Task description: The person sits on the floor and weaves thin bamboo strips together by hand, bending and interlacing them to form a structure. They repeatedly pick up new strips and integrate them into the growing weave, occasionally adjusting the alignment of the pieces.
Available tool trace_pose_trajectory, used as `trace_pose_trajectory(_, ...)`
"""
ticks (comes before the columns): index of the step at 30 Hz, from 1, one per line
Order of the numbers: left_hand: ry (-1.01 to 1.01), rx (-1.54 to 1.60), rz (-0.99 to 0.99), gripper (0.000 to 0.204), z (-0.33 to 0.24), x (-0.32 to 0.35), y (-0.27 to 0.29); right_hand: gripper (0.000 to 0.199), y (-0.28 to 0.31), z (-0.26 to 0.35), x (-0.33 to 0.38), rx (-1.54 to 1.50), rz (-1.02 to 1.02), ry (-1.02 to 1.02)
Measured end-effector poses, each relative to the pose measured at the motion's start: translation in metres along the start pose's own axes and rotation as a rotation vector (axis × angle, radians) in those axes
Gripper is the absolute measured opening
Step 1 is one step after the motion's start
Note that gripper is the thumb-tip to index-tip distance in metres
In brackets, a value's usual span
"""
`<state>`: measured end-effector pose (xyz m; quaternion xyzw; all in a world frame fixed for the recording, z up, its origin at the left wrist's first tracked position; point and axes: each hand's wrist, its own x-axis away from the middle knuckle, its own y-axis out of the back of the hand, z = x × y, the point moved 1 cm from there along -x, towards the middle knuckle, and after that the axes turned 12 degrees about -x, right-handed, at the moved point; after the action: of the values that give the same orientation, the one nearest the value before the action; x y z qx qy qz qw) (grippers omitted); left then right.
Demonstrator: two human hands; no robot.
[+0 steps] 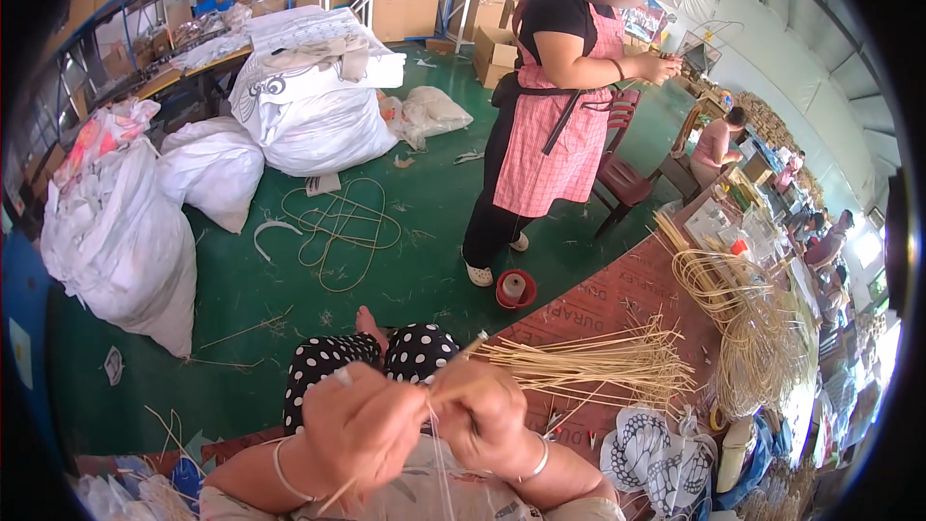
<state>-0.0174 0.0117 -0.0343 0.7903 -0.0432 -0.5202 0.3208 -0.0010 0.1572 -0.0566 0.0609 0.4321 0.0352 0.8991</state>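
Observation:
My left hand (pixel 359 420) and my right hand (pixel 482 415) are held close together above my lap, fingers pinched. Between them runs a thin pale cane strip (pixel 471 347), its blunt end sticking up past my right hand. Another slim length of cane shows under my left wrist. White thread (pixel 440 449) hangs from the spot where the fingertips meet. The fingers hide just how the thread and cane lie there. To the right of my right hand, a loose bundle of cut cane strips (pixel 598 362) lies on the reddish-brown board (pixel 617 285).
Coiled cane (pixel 733 318) and patterned black-and-white pieces (pixel 651 458) lie at right. A person in a pink checked apron (pixel 555 150) stands ahead, beside a red bucket (pixel 516 289) and a chair (pixel 622 174). White sacks (pixel 121 232) fill the left; loose cane loops (pixel 342 236) lie on the green floor.

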Motion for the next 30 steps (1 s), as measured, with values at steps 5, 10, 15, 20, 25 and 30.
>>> trace_pose_trajectory(5, 0.026, -0.096, 0.093, 0.01, 0.017, 0.002, -0.017, 0.012, -0.003, -0.028, 0.013, -0.128, -0.085, -0.285)
trace_pose_trajectory(10, 0.098, -0.057, -0.036, 0.013, 0.023, -0.003, -0.012, 0.016, 0.005, 0.008, -0.012, -0.148, 0.177, -0.166)
trace_pose_trajectory(15, -0.013, 0.071, -0.007, 0.018, 0.004, -0.018, 0.008, 0.032, 0.0, 0.048, -0.003, -1.561, 0.09, -0.723)
trace_pose_trajectory(20, -0.072, 0.17, 0.005, 0.017, -0.007, -0.014, 0.028, 0.017, 0.004, 0.029, -0.022, -1.553, 0.65, -0.231)
trace_pose_trajectory(25, -0.044, 0.1, -0.156, 0.015, -0.021, -0.015, 0.029, 0.012, 0.012, 0.081, -0.023, 0.246, 0.158, -0.047)
trace_pose_trajectory(30, -0.086, 0.16, -0.043, 0.018, -0.019, -0.02, 0.033, 0.019, 0.011, 0.051, -0.01, 0.189, 0.144, 0.132)
